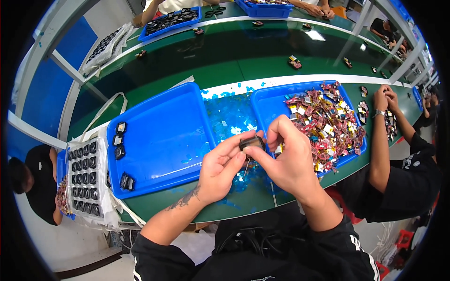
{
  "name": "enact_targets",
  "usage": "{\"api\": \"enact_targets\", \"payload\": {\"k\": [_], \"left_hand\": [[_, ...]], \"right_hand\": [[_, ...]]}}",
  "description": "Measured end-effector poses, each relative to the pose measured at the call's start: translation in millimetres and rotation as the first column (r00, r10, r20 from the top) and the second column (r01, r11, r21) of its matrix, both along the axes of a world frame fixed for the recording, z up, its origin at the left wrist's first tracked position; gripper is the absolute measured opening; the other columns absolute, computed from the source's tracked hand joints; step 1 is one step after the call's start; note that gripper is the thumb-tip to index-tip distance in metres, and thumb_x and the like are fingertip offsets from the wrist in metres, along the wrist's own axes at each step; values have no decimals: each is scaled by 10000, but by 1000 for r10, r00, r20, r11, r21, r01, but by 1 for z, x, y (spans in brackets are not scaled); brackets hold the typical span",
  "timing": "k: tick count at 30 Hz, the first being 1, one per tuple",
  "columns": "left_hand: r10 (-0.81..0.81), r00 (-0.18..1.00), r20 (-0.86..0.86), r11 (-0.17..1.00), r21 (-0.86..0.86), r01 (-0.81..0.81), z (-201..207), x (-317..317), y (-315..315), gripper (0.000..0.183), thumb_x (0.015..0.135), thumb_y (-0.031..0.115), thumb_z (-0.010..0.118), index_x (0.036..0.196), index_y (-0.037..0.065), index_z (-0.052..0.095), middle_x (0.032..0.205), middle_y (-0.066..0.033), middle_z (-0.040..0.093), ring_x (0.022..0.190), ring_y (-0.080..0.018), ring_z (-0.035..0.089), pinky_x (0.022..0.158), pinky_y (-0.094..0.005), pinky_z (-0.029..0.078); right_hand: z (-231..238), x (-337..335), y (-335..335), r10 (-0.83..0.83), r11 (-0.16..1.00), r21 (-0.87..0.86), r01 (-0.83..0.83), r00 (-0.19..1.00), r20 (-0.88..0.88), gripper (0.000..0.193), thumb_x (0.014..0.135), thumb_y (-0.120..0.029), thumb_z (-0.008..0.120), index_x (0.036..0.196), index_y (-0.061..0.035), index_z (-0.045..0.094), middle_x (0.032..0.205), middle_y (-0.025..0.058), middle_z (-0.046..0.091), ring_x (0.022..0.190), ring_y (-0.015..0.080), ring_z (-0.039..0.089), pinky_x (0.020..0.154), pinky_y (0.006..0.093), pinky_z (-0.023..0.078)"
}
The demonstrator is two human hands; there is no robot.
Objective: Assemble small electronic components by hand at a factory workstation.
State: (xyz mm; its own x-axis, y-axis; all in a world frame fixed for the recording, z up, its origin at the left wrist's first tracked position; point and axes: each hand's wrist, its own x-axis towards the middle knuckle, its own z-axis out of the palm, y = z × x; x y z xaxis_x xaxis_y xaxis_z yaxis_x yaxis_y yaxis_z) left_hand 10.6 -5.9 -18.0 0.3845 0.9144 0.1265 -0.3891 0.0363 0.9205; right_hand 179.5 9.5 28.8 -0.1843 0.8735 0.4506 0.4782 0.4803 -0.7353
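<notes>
Between both hands, over the table's near edge, I hold a small black plastic housing (253,142) with a greyish face. My left hand (221,164) grips it from the left, fingers and thumb closed on its side. The thumb of my right hand (291,157) presses against its lower edge, with the index finger bent above it. Whether the right fingers pinch anything else, such as a thin film, I cannot make out. A blue tray (159,185) to the left carries a few black housings (120,151) along its left side. To the right, another blue tray (263,100) holds heaped small circuit assemblies (323,124).
Blue film scraps (229,112) litter the table between the trays. A white tray of black housings (85,175) stands at far left. Behind runs a green conveyor belt (225,61) with scattered parts. A co-worker's hands (385,98) are at the right; other people sit beyond.
</notes>
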Motion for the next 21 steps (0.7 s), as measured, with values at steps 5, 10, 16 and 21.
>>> {"api": "enact_targets", "payload": {"k": [5,10,16,21], "left_hand": [[208,950,232,975,-125,-183,6,17,1,457,972,11,434,1412,-3,310,1327,-196,512,1186,-236,538,990,-348,457],[242,958,154,967,38,-250,-2,6,0,392,962,-6,435,1354,5,432,1295,-199,537,1153,-234,566,947,-337,482],[563,751,-346,636,762,-126,11,-2,2,311,808,-88,606,1107,-18,655,1194,-188,613,952,-271,672,784,-304,551],[609,718,-337,615,772,-160,9,-5,4,314,761,-63,680,1072,-22,669,1170,-178,627,925,-267,679,756,-309,567]], "right_hand": [[-9,0,-15,78,975,207,-84,996,34,462,630,-138,854,948,-45,532,895,117,570,761,277,586,625,348,484],[-16,-5,-18,4,999,50,6,983,-181,209,751,30,732,932,1,632,837,117,645,686,211,661,601,281,530],[-16,6,-20,90,948,-219,-232,853,-514,156,833,76,649,987,47,651,915,113,647,822,148,662,700,239,567],[-15,13,-16,200,922,-228,-312,891,-408,163,870,83,588,1014,49,654,1000,125,624,896,146,640,734,247,575]]}}
